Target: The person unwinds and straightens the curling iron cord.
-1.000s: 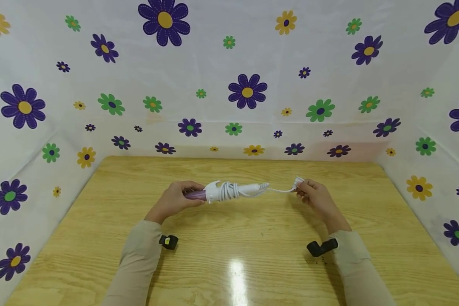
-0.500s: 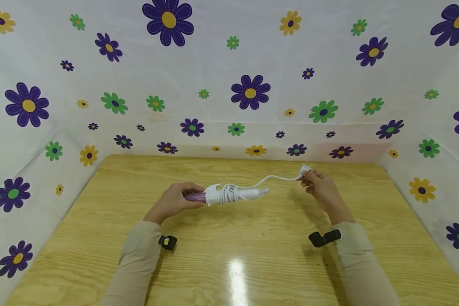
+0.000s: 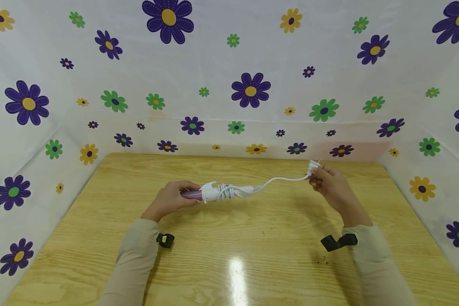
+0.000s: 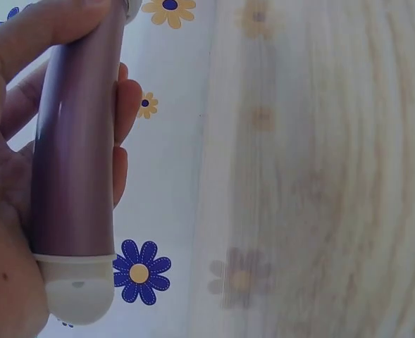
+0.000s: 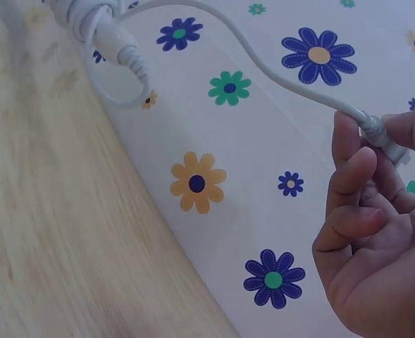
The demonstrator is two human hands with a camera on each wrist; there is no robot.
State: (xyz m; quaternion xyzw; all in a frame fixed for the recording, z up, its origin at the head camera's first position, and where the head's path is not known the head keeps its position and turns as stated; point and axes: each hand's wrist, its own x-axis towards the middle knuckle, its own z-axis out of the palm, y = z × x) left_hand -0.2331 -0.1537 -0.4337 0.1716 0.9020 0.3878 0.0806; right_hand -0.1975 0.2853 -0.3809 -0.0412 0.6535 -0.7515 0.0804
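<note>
Basically a two-ended hold on a corded wand (image 3: pixel 210 194). Left grip (image 3: pixel 170 197) is curled round its purple barrel (image 4: pixel 77 155), thumb one side, fingers the other, probably to leave the white end and wound cord (image 3: pixel 284 179) free. Wand sits left of centre, close to level, held over the bench (image 3: pixel 233 238), cord end facing the right grip (image 3: pixel 334 187). That one pinches the plug (image 3: pixel 313 166) between thumb and fingers, prongs up toward the flowered cloth (image 3: pixel 214 106); my read: clear of the metal, pulling on the plug body rather than the thin lead. Cord spans between them in a slack curve, so little tension, I'd say. Most turns are bunched beside the white tab (image 3: pixel 209 185), which likely keeps them off the barrel. Right wrist view shows one loose loop hanging by the ribbed tip (image 5: pixel 132 62).
</note>
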